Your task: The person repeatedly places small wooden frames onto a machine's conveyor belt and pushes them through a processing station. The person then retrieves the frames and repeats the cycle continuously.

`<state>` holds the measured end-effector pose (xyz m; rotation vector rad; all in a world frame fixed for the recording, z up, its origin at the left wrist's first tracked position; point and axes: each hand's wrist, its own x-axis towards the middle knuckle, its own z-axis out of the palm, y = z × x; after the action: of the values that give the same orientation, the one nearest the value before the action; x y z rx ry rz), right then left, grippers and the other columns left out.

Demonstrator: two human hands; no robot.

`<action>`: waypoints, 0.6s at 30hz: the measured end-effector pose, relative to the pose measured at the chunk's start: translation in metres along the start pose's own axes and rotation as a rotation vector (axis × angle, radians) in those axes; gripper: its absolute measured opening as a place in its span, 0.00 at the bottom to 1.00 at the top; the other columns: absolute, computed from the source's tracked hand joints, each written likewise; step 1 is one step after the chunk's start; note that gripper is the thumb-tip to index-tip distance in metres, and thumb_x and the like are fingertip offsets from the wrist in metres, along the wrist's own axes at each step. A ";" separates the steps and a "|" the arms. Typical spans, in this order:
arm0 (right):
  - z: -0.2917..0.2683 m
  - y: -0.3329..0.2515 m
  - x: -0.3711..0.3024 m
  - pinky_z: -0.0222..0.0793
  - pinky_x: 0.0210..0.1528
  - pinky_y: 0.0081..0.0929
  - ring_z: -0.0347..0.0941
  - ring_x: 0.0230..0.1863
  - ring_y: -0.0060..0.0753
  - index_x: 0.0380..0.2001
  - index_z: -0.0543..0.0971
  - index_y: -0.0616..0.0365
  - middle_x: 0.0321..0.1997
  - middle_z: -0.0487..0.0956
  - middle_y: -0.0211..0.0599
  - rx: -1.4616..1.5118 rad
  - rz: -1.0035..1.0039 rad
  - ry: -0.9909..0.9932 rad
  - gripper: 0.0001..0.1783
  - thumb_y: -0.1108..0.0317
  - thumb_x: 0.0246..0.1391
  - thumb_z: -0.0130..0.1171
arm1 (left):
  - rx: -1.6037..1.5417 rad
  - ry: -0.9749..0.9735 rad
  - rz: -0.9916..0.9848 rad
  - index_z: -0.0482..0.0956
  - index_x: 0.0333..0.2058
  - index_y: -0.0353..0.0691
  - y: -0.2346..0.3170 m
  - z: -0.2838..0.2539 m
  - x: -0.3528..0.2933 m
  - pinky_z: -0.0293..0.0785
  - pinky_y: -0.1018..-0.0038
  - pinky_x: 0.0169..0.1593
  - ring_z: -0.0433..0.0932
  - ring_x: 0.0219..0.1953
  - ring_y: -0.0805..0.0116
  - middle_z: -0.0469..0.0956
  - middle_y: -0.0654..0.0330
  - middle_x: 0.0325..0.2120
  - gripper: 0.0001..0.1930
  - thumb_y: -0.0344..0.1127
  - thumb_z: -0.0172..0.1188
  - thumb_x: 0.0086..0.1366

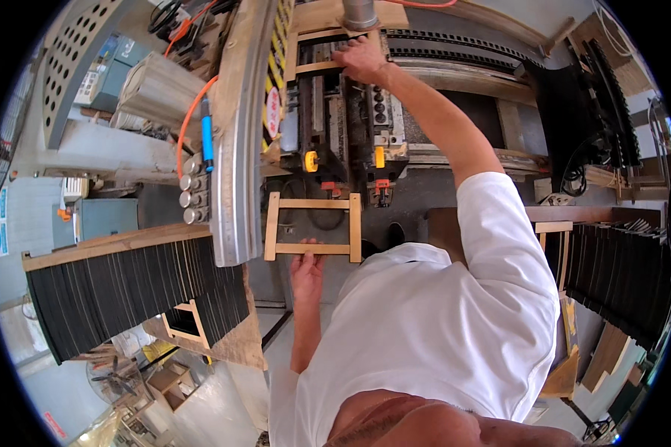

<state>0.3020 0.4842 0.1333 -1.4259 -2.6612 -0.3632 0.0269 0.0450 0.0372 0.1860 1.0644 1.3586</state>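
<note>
In front of my body, my left hand [307, 274] grips the lower rail of a pale wooden frame [328, 249]. This frame has two posts and two cross rails, with open space between them. My right arm stretches far forward over the machine [332, 134]. Up there my right hand [361, 61] has its bent fingers on the right side of a second wooden frame [318, 67], which lies in the machine beneath a grey metal cylinder [359, 13]. The hand covers part of that frame. Two yellow knobs [311, 160] sit on the machine's near end.
A metal beam [235, 149] with an orange hose [183, 134] runs along the left. Long rows of black-faced frames stand at the left [134, 290] and right [619, 276]. A single wooden frame [188, 322] leans against the left row. Black chain tracks [462, 48] extend far right.
</note>
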 end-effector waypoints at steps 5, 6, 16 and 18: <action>0.007 -0.001 -0.003 0.61 0.55 0.39 0.71 0.52 0.38 0.45 0.77 0.48 0.45 0.79 0.34 -0.055 -0.087 0.138 0.20 0.61 0.46 0.65 | 0.032 0.072 0.051 0.63 0.60 0.36 -0.017 0.009 -0.007 0.70 0.59 0.60 0.73 0.57 0.57 0.73 0.55 0.54 0.21 0.27 0.52 0.70; 0.006 0.001 -0.004 0.61 0.55 0.39 0.71 0.51 0.38 0.45 0.77 0.48 0.44 0.78 0.33 -0.059 -0.094 0.149 0.21 0.62 0.45 0.65 | 0.033 0.087 0.058 0.63 0.60 0.37 -0.022 0.009 -0.006 0.70 0.59 0.60 0.73 0.56 0.58 0.73 0.55 0.54 0.21 0.27 0.52 0.70; 0.007 0.009 -0.004 0.59 0.56 0.38 0.67 0.54 0.39 0.45 0.80 0.49 0.50 0.74 0.36 -0.022 -0.171 0.245 0.18 0.63 0.49 0.63 | 0.024 0.190 0.096 0.68 0.57 0.37 -0.062 0.018 -0.014 0.71 0.62 0.59 0.75 0.54 0.62 0.74 0.56 0.53 0.19 0.29 0.56 0.69; 0.004 0.012 -0.007 0.59 0.57 0.39 0.67 0.54 0.40 0.46 0.80 0.50 0.50 0.74 0.38 -0.010 -0.171 0.220 0.19 0.62 0.48 0.64 | 0.025 0.246 0.093 0.69 0.55 0.37 -0.066 0.024 -0.016 0.72 0.63 0.58 0.75 0.53 0.63 0.75 0.56 0.52 0.17 0.30 0.56 0.69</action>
<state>0.3157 0.4855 0.1299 -1.0909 -2.6083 -0.5168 0.0918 0.0243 0.0149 0.0889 1.2916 1.4787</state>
